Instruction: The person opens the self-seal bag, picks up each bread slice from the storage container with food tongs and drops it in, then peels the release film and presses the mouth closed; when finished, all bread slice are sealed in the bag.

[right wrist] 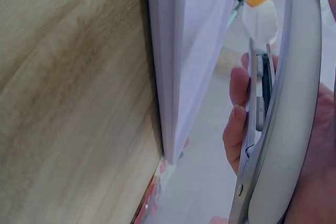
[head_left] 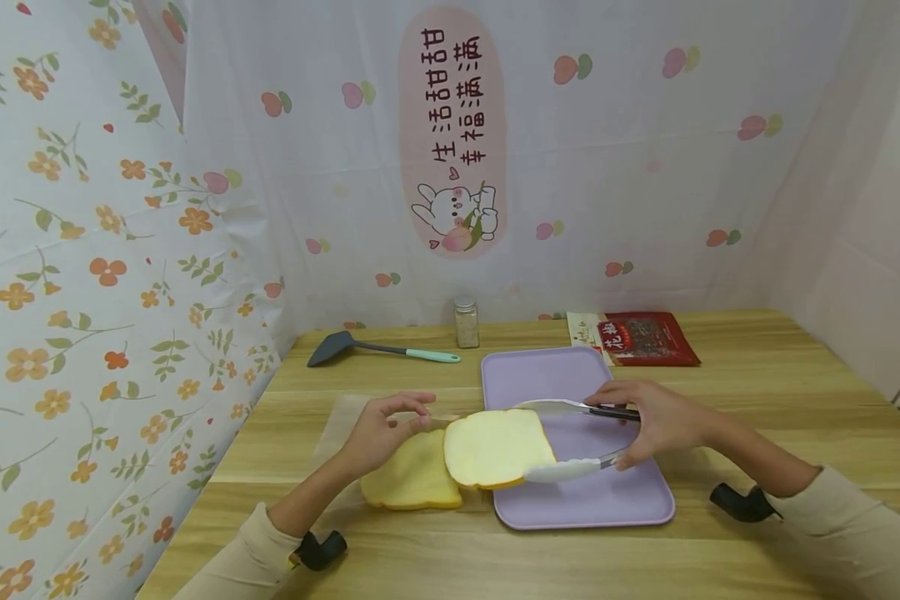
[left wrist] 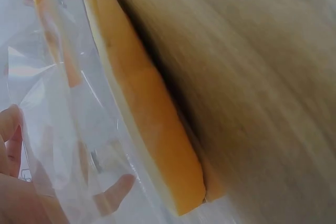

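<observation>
My right hand (head_left: pixel 663 421) holds a pair of tongs (head_left: pixel 566 471) with white tips and metal and black handles. Between the tips, raised beside the bag, is a slice of bread (head_left: pixel 498 447) with a pale face and yellow-orange crust. To its left, more sliced bread (head_left: pixel 408 475) lies in a clear plastic bag (head_left: pixel 337 425) on the table. My left hand (head_left: pixel 382 429) pinches the bag near its mouth. In the left wrist view the clear film (left wrist: pixel 47 145) spreads over the fingers, beside the bread's crust (left wrist: pixel 152 114). The right wrist view shows fingers (right wrist: pixel 239 124) around the tongs' handles.
A lilac tray (head_left: pixel 540 367) lies under the tongs. Behind are a spatula (head_left: pixel 390 347) with a mint handle, a small spice jar (head_left: pixel 467 323) and a red spice packet (head_left: pixel 648 339). Patterned curtains (head_left: pixel 307 167) rise at the table's back and left.
</observation>
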A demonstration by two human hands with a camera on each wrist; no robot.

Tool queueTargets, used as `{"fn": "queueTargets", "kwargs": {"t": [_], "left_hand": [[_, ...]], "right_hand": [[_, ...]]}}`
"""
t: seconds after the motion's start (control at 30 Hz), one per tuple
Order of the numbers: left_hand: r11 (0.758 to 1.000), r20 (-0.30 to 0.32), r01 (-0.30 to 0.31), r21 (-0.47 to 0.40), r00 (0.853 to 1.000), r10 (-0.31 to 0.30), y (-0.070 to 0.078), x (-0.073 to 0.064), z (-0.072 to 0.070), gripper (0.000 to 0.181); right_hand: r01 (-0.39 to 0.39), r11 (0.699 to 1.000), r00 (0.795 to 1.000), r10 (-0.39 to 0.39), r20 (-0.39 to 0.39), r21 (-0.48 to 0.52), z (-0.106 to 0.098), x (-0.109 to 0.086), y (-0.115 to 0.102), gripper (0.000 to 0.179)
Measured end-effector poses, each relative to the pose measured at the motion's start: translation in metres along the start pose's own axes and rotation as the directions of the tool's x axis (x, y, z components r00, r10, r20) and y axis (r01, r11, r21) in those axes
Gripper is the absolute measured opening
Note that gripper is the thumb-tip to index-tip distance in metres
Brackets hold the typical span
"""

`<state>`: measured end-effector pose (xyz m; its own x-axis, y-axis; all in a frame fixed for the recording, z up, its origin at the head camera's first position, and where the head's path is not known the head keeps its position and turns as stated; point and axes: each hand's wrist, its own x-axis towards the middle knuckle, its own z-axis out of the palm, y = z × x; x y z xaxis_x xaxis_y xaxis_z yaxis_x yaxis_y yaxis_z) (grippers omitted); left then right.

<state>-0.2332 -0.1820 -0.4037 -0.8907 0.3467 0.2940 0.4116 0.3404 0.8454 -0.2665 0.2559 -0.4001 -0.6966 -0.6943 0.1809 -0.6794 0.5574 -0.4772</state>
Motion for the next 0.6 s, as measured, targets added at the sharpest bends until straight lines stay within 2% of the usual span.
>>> {"fn": "queueTargets", "kwargs": {"t": [0.33, 0.6], "left_hand": [[1.000, 0.012, 0.003, -0.004, 1.000, -0.003, -0.0023, 0.0008, -0.0012, 0.009], [1.000, 0.004, 0.003, -0.018, 1.000, -0.003, -0.0031, 0.0005, 0.0006, 0.009]], "right_hand": [[-0.052, 0.997, 0.999, 0.053, 0.006, -0.064, -0.0035, -0.0007, 0.0004, 0.085], [-0.004, 1.000, 1.000, 0.004, -0.008, -0.003, 0.0033, -0.0006, -0.0059, 0.082]]}}
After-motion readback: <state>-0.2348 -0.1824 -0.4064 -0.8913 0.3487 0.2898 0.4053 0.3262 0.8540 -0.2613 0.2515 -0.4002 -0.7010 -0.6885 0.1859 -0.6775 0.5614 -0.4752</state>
